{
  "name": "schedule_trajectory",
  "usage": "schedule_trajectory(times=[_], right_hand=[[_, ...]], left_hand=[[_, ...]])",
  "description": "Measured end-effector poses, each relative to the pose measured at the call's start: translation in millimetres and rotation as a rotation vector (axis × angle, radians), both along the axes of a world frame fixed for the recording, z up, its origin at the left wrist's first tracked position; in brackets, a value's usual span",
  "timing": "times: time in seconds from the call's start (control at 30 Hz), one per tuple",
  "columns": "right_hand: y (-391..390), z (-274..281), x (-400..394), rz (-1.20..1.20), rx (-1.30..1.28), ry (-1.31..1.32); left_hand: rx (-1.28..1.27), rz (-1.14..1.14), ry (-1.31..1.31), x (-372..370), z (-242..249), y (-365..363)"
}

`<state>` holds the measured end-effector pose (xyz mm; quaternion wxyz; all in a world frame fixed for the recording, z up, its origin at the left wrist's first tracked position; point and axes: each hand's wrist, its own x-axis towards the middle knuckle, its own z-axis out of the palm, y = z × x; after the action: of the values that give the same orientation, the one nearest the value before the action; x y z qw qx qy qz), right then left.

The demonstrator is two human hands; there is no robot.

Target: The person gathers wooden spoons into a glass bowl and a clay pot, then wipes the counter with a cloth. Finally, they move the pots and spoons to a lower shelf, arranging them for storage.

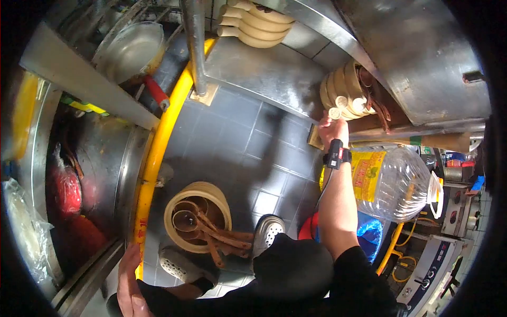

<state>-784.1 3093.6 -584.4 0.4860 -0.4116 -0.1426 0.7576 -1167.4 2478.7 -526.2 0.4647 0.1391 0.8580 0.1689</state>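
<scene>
At the upper right, my right hand [334, 130] is closed at the end of a handle of a beige clay pot [330, 91]. That pot belongs to a stack lying on its side on a low shelf, with brown strap-like handles [379, 108] at its mouth. Part of my fingers is hidden by the handle ends. My left hand [132, 280] is at the lower left with fingers stretched out, beside the yellow pipe [171, 121], holding nothing. On the floor between my hands, a round clay pot [172, 232] holds several brown long-handled pieces [211, 227].
More clay pots [259, 29] are stacked at the top. A clear plastic jug [396, 185] stands beside my right forearm, near a blue bag [376, 232]. A metal pan with a red handle [156, 92] is at the upper left. My shoes [268, 232] are on the dark tiles [227, 142].
</scene>
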Motion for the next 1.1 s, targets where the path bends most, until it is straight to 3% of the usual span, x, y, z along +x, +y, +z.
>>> schedule_trajectory(times=[0.07, 0.1, 0.2, 0.23, 0.27, 0.33, 0.4, 0.47, 0.6, 0.67, 0.73, 0.77, 0.8, 0.87, 0.93, 1.0, 1.1], right_hand=[[4.5, -6.5, 2.3, -0.051, -0.034, 0.023], [-5.1, 0.1, -4.3, -0.190, -0.003, -0.039], [-51.9, 24.9, -19.5, -0.090, 0.064, 0.120], [-66.0, 28.9, -25.7, -0.139, -0.024, 0.084], [-71.1, 3.3, -5.2, 0.130, 0.078, 0.142], [-97.6, 12.3, -23.9, 0.497, 0.097, 0.265], [-112.0, 36.8, -75.5, 0.599, 0.076, -0.028], [-103.1, 63.0, -137.3, 0.644, 0.138, -0.114], [-29.5, 38.7, -253.8, 0.602, 0.040, 0.095], [-7.4, 40.5, -304.9, 0.457, -0.031, -0.009], [31.9, 6.3, -344.1, 0.365, -0.036, 0.162], [31.8, 19.7, -356.5, 0.260, -0.069, 0.248], [27.4, 29.7, -361.9, 0.225, -0.019, 0.215], [53.7, 0.6, -380.6, 0.193, -0.014, 0.484], [55.0, 0.5, -384.7, 0.185, 0.027, 0.475], [56.5, 4.9, -384.2, 0.195, -0.066, 0.628], [38.0, 28.1, -371.6, 0.115, -0.053, 0.503]], left_hand=[[-0.046, -0.004, -0.012, -1.6, -14.2, -9.1], [-0.061, -0.005, -0.017, -1.9, -17.4, -12.2], [-0.072, 0.001, -0.024, -1.4, -23.5, -16.7], [-0.082, 0.002, -0.024, -2.7, -24.6, -18.4], [-0.081, -0.002, -0.025, -6.5, -23.3, -18.2], [-0.078, 0.004, -0.026, -9.3, -23.9, -20.3], [-0.060, 0.012, -0.038, -11.4, -18.4, -23.7], [0.034, 0.084, -0.098, 1.6, -0.3, -15.5], [0.119, 0.238, -0.111, 32.8, 24.6, -12.2], [0.084, 0.182, -0.076, 41.0, -0.6, -56.7], [0.053, 0.156, -0.044, 51.6, -11.6, -87.9], [0.067, 0.157, -0.036, 57.4, 5.4, -81.7], [0.088, 0.155, -0.021, 62.8, 25.4, -67.3], [0.181, 0.149, 0.024, 74.5, 78.1, -21.5], [0.319, 0.081, 0.094, 82.2, 108.7, 8.2], [0.547, -0.167, 0.224, 89.0, 102.9, -7.1], [0.397, -0.165, 0.228, 87.8, 91.7, -22.9]])
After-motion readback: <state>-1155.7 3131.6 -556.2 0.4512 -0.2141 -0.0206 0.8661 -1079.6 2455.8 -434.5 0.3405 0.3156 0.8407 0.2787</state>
